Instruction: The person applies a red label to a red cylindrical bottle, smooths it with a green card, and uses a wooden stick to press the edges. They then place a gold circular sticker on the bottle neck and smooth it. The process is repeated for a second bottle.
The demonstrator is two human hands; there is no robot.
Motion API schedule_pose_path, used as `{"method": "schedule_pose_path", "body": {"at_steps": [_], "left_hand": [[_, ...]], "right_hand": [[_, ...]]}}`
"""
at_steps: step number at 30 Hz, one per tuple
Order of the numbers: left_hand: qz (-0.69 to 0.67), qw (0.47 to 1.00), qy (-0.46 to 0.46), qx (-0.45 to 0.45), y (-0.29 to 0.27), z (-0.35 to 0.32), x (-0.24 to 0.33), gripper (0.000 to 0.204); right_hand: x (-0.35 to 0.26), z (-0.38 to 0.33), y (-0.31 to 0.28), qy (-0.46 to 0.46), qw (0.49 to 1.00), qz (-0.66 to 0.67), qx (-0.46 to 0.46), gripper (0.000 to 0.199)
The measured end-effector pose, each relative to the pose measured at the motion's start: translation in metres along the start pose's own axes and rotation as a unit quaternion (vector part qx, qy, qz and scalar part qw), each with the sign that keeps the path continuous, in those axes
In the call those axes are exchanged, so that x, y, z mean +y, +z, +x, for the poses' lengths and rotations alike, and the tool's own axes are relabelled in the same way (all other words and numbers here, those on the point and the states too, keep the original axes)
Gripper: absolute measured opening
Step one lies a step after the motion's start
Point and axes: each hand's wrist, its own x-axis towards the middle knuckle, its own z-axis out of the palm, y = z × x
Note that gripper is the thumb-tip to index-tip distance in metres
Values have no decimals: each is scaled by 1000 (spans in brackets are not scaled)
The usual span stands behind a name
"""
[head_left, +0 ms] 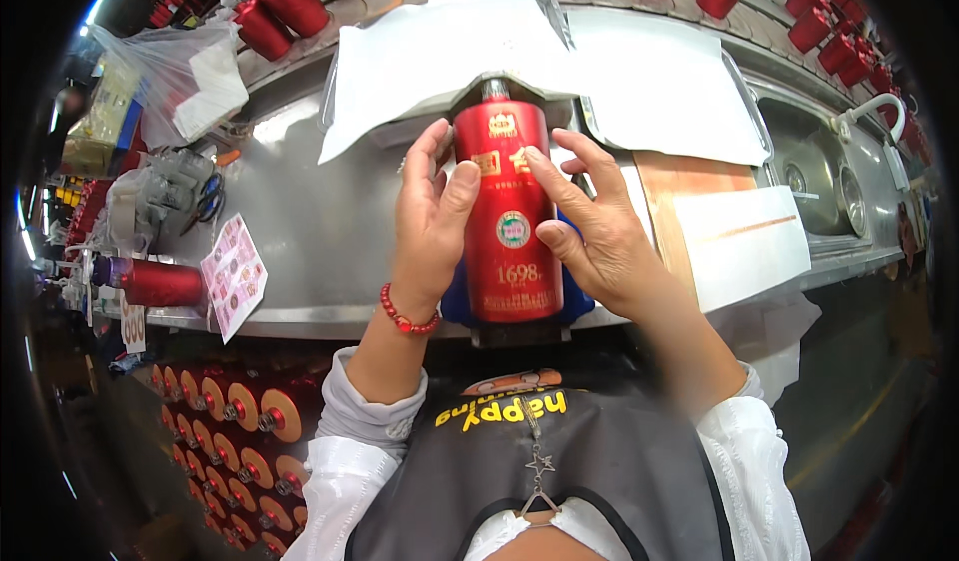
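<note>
A red bottle (512,201) with gold print and a round green-and-white sticker lies in front of me, its dark cap pointing away. Under it shows a blue support (571,286), mostly hidden. My left hand (432,206) is at the bottle's left side, thumb by its edge and fingers apart. Over the right side comes my right hand (602,226), fingers spread, with the index fingertip at the gold print. The thumb is near the round sticker. Whether either hand presses on the bottle is hard to tell.
White sheets cover trays (659,81) behind the bottle. A wooden board (689,211) and sink (804,166) are at right. To the left are scissors (208,201), a sticker sheet (235,273) and another red bottle (165,283). Red bottles line a conveyor (370,1).
</note>
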Motion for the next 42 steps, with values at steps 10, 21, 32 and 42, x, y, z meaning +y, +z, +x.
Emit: {"method": "schedule_pose_path", "body": {"at_steps": [10,21,32,42], "left_hand": [[75,997,-10,23,-2,27,-14,58],[244,954,167,-45,-24,-9,-4,61],[123,980,58,-148,-23,-40,-13,113],[166,971,67,-162,-29,-39,-13,115]], "right_hand": [[9,18,8,-11,1000,-23,-9,49],[13,-4,-13,60,994,68,-68,63],[10,-36,0,81,983,113,-117,96],[-3,6,-35,-60,998,5,-24,34]]}}
